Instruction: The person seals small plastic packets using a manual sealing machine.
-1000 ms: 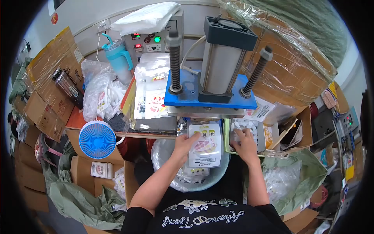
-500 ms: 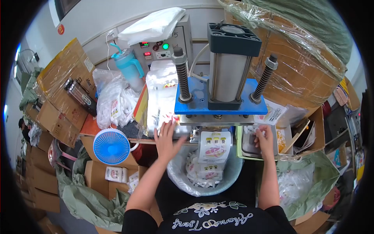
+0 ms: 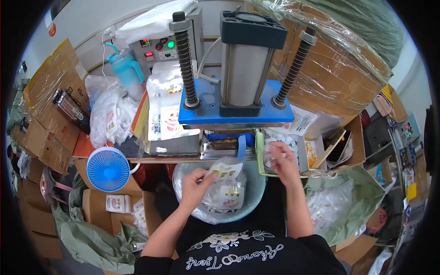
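Observation:
My left hand (image 3: 195,187) pinches the edge of a printed clear plastic pouch (image 3: 228,171) with its thumb and fingers. The pouch is held up over a lined round bin (image 3: 257,195), where more printed pouches (image 3: 229,197) lie. My right hand (image 3: 286,166) is raised at the front of a green-rimmed tray (image 3: 260,153) of small white pieces (image 3: 280,136). Its fingers are curled together around a small white piece (image 3: 269,158). Behind both hands stands a press with a blue plate (image 3: 236,118), and a blue strip (image 3: 241,147) hangs at its base.
Stacked flat pouches (image 3: 166,103) lie left of the press. A blue fan (image 3: 108,168) sticks out from the table's front edge. At the left are a turquoise tumbler (image 3: 126,68) and a cardboard box (image 3: 94,204). On the right stand an open box (image 3: 357,137) and a green sack (image 3: 371,192).
My left hand has come off the pouch stack and now holds a pouch above the bin. My right hand has lifted from the tray. The whole view has shifted.

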The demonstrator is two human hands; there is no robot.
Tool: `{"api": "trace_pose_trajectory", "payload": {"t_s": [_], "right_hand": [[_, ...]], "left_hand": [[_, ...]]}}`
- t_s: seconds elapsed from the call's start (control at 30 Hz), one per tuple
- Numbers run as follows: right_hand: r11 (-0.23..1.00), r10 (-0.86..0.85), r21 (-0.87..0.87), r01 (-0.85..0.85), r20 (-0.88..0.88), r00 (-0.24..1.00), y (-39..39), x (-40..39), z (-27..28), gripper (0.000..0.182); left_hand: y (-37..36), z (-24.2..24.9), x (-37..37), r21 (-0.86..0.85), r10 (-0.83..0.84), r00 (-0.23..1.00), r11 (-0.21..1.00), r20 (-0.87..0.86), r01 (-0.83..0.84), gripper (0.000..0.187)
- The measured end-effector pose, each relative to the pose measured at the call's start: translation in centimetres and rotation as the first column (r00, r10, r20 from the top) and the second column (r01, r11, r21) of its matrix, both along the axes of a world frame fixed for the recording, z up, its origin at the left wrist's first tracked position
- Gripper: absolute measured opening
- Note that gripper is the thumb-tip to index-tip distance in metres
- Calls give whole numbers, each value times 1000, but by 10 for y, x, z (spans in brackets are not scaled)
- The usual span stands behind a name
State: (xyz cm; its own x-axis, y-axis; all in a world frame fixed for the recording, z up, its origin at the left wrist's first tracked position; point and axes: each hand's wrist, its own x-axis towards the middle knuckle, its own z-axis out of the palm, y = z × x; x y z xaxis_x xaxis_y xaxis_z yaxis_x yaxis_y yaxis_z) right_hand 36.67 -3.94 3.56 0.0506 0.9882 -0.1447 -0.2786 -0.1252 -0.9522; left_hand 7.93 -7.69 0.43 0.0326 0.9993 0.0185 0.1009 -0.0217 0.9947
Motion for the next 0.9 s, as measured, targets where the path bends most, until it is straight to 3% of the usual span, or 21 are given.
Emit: {"api": "trace_pose_trajectory", "payload": {"t_s": [0.07,0.13,0.2,0.3,0.33,0.37,0.4,0.43,0.5,0.67,0.73,0.77,0.8,0.87,0.9], "right_hand": [[997,68,26,-69,34,997,-5,-26,7,20],[973,180,91,-210,265,947,-8,-49,12,18],[959,230,97,-266,280,932,-10,-57,10,19],[897,386,5,-441,476,790,-12,-56,3,22],[897,389,4,-443,472,791,-11,-53,-3,22],[845,375,105,-524,584,720,-8,-50,-13,23],[774,337,188,-604,687,644,-9,-51,-11,25],[779,335,185,-600,686,646,-11,-52,-6,25],[930,255,91,-355,535,806,-13,-55,11,33],[983,124,79,-167,391,912,6,-19,17,38],[997,-37,69,38,-5,999,12,0,6,38],[995,-78,56,88,-151,985,11,6,6,39],[995,-74,62,83,-145,987,11,11,7,39],[994,-106,-56,92,-369,923,10,20,4,42],[997,-72,-35,63,-408,910,10,22,0,44]], "left_hand": [[-5,-26,11,-16,-2,1000,1000,18,2,13],[-9,-36,17,-31,3,1000,1000,26,-3,15],[-14,-38,19,18,-7,998,1000,67,6,15],[-15,-40,7,41,-39,999,998,-19,40,16],[-14,-46,3,70,-72,994,994,-83,78,17],[-13,-51,-1,66,-74,994,995,-84,80,17],[-12,-54,-3,-10,-142,987,990,-73,141,20],[-11,-56,-4,-83,-208,977,976,-56,203,22],[-3,-50,3,-123,-162,986,980,-32,156,24],[24,-16,33,-283,66,953,959,295,21,28],[37,-20,38,-302,73,940,953,332,32,28],[40,-13,43,-347,100,902,936,420,58,28],[42,-6,46,-389,129,856,917,501,89,29],[44,0,47,-406,145,822,907,551,112,29],[46,1,46,-425,160,790,895,592,137,29]]}}
